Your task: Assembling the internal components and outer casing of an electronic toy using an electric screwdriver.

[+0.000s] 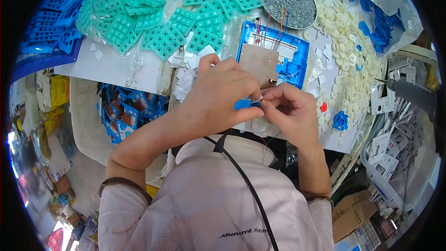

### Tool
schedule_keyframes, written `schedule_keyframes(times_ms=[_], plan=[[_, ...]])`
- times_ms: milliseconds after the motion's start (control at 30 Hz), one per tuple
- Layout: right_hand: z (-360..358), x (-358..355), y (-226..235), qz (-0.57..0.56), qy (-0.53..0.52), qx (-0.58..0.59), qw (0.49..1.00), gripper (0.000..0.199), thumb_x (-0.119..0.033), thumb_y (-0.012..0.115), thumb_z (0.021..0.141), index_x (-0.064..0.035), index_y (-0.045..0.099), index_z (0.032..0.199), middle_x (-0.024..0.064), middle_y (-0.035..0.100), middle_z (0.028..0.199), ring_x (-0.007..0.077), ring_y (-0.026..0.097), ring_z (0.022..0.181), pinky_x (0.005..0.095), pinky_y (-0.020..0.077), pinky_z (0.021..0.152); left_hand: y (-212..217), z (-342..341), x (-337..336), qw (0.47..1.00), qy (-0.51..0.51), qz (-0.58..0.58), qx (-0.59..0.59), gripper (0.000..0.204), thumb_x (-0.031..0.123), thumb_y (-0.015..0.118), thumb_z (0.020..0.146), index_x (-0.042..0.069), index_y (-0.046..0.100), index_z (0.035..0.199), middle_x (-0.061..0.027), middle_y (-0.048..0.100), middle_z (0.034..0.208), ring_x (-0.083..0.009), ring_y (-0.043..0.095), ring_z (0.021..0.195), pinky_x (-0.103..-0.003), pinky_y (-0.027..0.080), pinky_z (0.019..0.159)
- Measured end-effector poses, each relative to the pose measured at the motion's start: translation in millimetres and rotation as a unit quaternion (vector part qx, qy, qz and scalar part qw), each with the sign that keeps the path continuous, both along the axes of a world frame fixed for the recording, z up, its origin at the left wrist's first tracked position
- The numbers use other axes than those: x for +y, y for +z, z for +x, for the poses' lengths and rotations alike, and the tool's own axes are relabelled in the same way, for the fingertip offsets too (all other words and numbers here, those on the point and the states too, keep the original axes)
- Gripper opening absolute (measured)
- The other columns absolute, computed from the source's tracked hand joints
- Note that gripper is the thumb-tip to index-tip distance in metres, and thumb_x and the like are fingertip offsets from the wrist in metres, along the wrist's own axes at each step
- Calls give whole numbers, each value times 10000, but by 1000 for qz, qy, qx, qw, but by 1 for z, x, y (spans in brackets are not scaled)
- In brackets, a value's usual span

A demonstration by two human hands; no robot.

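Observation:
In front of me lies a blue plastic casing (302,60). A brown circuit board (258,63) with red, yellow and dark wires sits over its left part. My left hand (223,92) reaches across the casing's near left corner, its thumb and forefinger pinched together. Opposite it, my right hand (293,111) pinches at the same spot near the casing's front edge. A small white piece (258,98) shows between the fingertips of both hands; its exact kind is hard to make out. Loose white paper squares (186,80) lie beside my left hand.
Green keypad sheets (169,32) heap at the back left, near a round tray of screws (316,16). White round buttons (346,60) spread at right, with a grey pointed tool (409,90) beyond. A bin of blue parts (86,125) stands lower left, a tub of white panels (371,169) lower right.

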State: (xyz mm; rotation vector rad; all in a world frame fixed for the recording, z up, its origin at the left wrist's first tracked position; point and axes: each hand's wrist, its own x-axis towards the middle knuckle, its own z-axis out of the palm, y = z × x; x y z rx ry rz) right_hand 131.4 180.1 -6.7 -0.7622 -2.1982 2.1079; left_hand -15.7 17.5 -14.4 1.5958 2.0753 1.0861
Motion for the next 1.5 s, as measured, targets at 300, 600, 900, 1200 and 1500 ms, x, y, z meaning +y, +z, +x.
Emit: schedule_keyframes(times_ms=[300, 600, 900, 1200, 1500], plan=[[-4, 4, -5, 299, 99, 161, 935, 108, 19, 735, 810, -19, 690, 901, 126, 754, 959, 230, 735, 739, 304, 568, 616, 2, -6, -1, 998, -1, -27, -65, 171, 73, 733, 771, 155, 612, 859, 57, 722, 1004, -174, 576, 882, -418, 307, 913], [-1, 2, -3, 250, 83, 115, 958, 101, 14, 723, 818, -20, 691, 907, 132, 756, 925, 233, 734, 720, 311, 584, 651, 13, 4, 2, 999, 12, -42, 32, 203, 42, 713, 770, 152, 584, 881, 37, 662, 943, -194, 585, 847, -422, 313, 868], [-5, 5, 15, 253, 119, 33, 959, 212, -27, 693, 820, -16, 699, 1031, 116, 698, 877, 245, 674, 637, 335, 532, 591, 9, 9, 2, 997, 48, -13, 51, 222, 47, 735, 774, 154, 591, 906, 29, 643, 919, -190, 580, 841, -416, 308, 852], [-11, -1, 11, 233, 129, 41, 963, 306, -35, 711, 820, -34, 709, 1126, 120, 682, 957, 269, 655, 667, 342, 520, 601, -4, 22, -11, 992, 120, -9, 34, 169, 135, 754, 828, 190, 706, 980, 47, 673, 1019, -175, 599, 928, -454, 310, 900], [-9, -5, 11, 221, 90, 64, 969, 207, -32, 722, 849, -4, 714, 1053, 100, 684, 856, 202, 617, 597, 305, 491, 545, -11, 20, -8, 988, 129, 29, 80, 198, 73, 780, 791, 167, 698, 945, 38, 711, 1020, -164, 602, 881, -430, 297, 860]])
